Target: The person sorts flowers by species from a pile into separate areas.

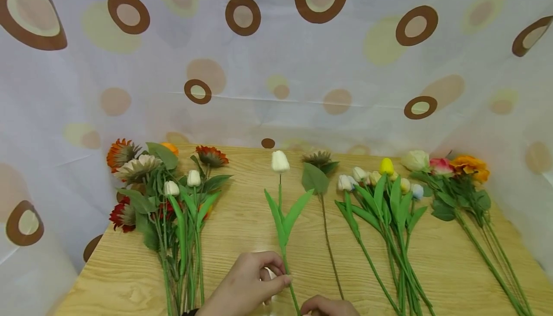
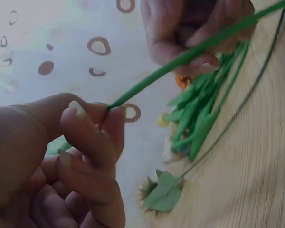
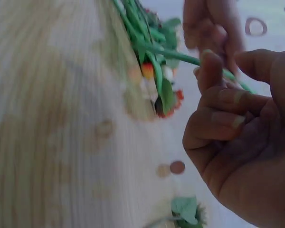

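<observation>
Cloth (image 1: pixel 268 66) with brown rings hangs behind the wooden desk (image 1: pixel 242 200), which I watch from my distant seat. Between the left bundle (image 1: pixel 180 224) and the single brown-stemmed flower (image 1: pixel 315 179) is the white tulip (image 1: pixel 283 234), held raised over the desk, with its bloom towards the cloth. My left grip (image 1: pixel 248 282) is clamped on the stem (image 2: pixel 147 83) below the leaves (image 1: pixel 298 215), thumb and fingertips together. My right grip (image 1: pixel 330 306) is at the lower stem with bent fingers; whether it really pinches there I cannot tell, because the head view cuts it and the right wrist view is blurred.

For this step, which I judge to be handling the stem with two hands, I should make the left pinch firm but gentle, so the tulip does not turn. The right grip should work along the stem's line and not pull sideways, since such a thin stem may bend.
</observation>
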Demonstrator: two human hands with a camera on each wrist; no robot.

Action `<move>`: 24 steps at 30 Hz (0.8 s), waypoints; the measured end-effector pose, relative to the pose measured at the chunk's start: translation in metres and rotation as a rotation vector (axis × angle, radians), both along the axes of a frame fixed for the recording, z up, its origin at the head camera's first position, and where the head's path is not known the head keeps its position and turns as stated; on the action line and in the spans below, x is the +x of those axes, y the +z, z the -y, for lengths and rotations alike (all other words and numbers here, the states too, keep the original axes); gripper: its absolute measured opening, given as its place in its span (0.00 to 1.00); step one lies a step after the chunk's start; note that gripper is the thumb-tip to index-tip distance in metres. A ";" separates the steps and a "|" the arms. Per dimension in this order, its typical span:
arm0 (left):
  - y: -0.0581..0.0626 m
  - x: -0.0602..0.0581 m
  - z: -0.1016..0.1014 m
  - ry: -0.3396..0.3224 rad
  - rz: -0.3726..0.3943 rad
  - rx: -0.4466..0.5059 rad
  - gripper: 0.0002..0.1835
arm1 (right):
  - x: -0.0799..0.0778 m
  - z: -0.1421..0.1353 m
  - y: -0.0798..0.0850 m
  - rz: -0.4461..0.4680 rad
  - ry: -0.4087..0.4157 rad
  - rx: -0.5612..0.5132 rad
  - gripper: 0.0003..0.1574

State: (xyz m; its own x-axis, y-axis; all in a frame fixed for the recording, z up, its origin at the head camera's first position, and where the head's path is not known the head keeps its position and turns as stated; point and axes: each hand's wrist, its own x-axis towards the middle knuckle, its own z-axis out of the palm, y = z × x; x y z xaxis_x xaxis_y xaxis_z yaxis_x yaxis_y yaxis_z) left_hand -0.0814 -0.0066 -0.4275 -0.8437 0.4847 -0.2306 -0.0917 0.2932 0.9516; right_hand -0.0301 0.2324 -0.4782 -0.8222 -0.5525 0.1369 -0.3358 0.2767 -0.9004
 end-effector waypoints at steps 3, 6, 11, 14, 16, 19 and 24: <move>0.003 0.002 -0.007 0.012 0.010 0.035 0.07 | 0.002 0.011 -0.003 -0.058 0.029 -0.035 0.04; 0.005 0.003 -0.009 0.017 -0.008 0.033 0.07 | 0.002 0.012 -0.004 -0.131 -0.006 -0.004 0.06; 0.005 0.004 -0.005 0.018 -0.108 -0.031 0.09 | -0.001 0.004 -0.003 -0.264 -0.055 0.078 0.06; 0.004 0.004 0.005 0.079 -0.224 -0.135 0.10 | -0.007 -0.011 0.002 -0.325 -0.159 0.161 0.07; 0.004 0.004 0.017 0.153 -0.284 -0.231 0.10 | -0.010 -0.025 0.005 -0.365 -0.266 0.234 0.09; 0.006 0.004 0.038 0.291 -0.319 -0.411 0.07 | -0.015 -0.049 0.012 -0.372 -0.463 0.407 0.10; 0.004 0.002 0.079 0.483 -0.306 -0.782 0.07 | -0.024 -0.091 0.020 -0.073 -0.630 0.766 0.05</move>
